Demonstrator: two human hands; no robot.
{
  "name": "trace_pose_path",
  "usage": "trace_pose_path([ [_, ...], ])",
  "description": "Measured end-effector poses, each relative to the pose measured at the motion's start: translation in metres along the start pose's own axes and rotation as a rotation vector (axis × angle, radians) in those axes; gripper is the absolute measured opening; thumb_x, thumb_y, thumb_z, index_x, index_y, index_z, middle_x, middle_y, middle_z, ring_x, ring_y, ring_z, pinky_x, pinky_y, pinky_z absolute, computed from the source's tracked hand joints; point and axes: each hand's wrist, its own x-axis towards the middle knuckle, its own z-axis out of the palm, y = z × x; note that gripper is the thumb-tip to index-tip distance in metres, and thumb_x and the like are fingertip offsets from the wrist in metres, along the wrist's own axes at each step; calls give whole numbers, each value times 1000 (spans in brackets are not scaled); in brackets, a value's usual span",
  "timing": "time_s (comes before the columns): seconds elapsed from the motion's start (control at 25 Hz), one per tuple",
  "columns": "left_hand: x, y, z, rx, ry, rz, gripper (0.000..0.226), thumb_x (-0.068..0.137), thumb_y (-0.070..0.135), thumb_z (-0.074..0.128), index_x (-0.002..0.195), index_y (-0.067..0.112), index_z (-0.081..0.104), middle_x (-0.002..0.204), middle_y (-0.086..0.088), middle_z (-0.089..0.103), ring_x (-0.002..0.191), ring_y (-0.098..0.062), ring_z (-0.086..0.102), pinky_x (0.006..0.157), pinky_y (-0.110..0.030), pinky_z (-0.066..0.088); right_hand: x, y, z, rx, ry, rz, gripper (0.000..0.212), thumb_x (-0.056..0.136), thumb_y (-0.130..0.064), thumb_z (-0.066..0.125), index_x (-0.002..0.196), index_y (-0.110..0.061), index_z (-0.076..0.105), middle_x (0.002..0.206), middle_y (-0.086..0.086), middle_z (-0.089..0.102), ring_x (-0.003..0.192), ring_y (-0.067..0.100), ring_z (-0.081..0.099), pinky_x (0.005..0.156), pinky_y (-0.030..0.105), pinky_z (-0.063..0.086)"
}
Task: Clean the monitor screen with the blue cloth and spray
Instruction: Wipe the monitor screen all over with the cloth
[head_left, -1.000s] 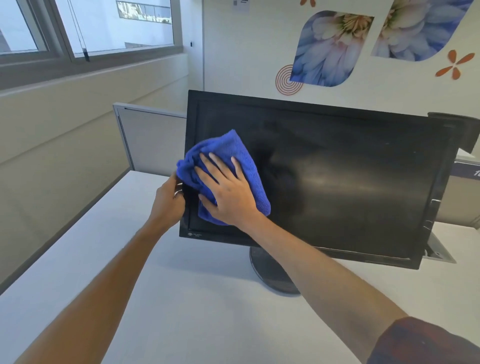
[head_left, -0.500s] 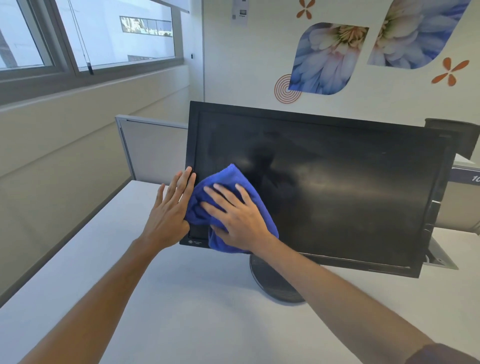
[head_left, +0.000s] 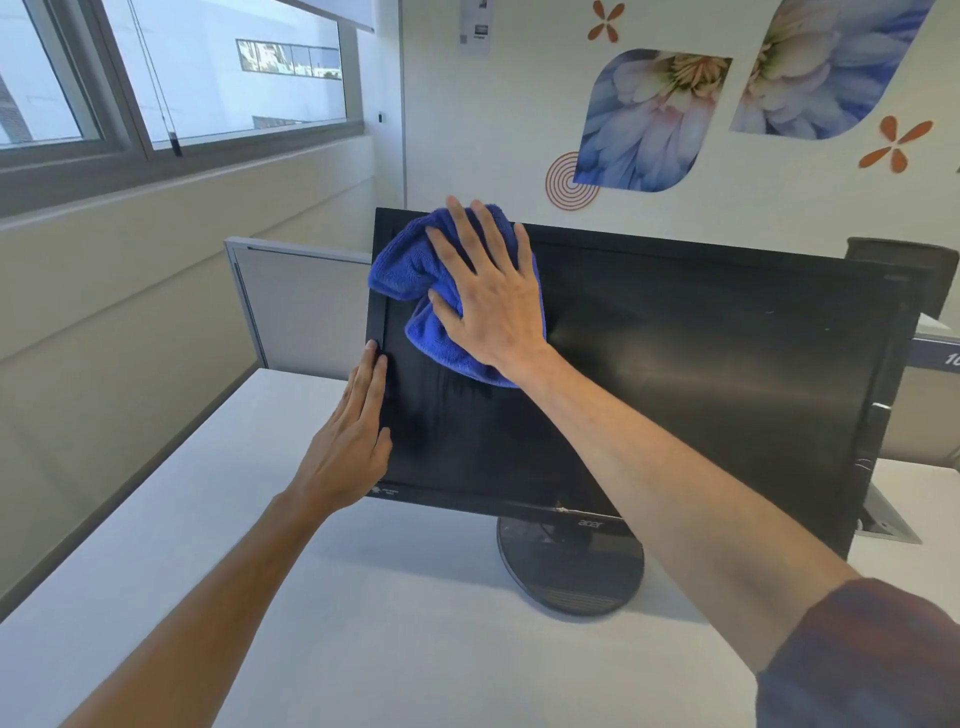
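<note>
Right hand (head_left: 491, 306): flat, fingers spread, pressing the blue cloth (head_left: 415, 270) against the glass; a palm press, not a closed grip.
Blue cloth: bunched at the 10 o'clock corner of the monitor screen (head_left: 701, 374), overlapping the top bezel.
Left hand (head_left: 353, 441): open, released, laid flat along the 9 o'clock bezel, bracing only.
Spray: not in view.
Monitor: upright on a round stand (head_left: 571, 566), at about 12 o'clock on the worktop (head_left: 389, 623).
Risk, tipping: hard push high on the panel, far above the stand; likely to rock or tilt back if the brace slips.
Risk, cloth: loose under an open palm; likely to slide off over the top edge.
Risk, smears: bare fingertips near glass; possible fresh prints.
Risk, coverage: 3 o'clock half looks hazy, probably unwiped.
</note>
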Motion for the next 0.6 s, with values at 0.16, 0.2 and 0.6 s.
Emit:
trace_pose_path([
  [0.16, -1, 0, 5, 15, -6, 5, 87, 84, -5, 45, 154, 12, -4, 161, 7, -20, 150, -18, 1, 82, -24, 52, -22, -3, 5, 19, -43, -34, 59, 95, -45, 43, 150, -23, 37, 163, 3, 22, 150, 24, 16, 121, 51, 9],
  [0.2, -1, -1, 6, 22, -8, 0, 88, 82, -7, 44, 153, 12, -4, 161, 6, -19, 150, -19, 2, 76, -25, 54, -34, -4, 5, 26, -62, -51, 60, 95, -46, 43, 149, -23, 38, 163, 2, 21, 151, 23, 15, 121, 50, 8],
  [0.6, -7, 2, 13, 312, 9, -46, 76, 91, 48, 28, 154, 16, 1, 163, -2, -5, 150, -21, -5, 118, -51, 8, -156, -1, 12, 16, -220, -252, 62, 94, -48, 46, 151, -26, 35, 164, -2, 17, 151, 21, 14, 122, 49, 9],
])
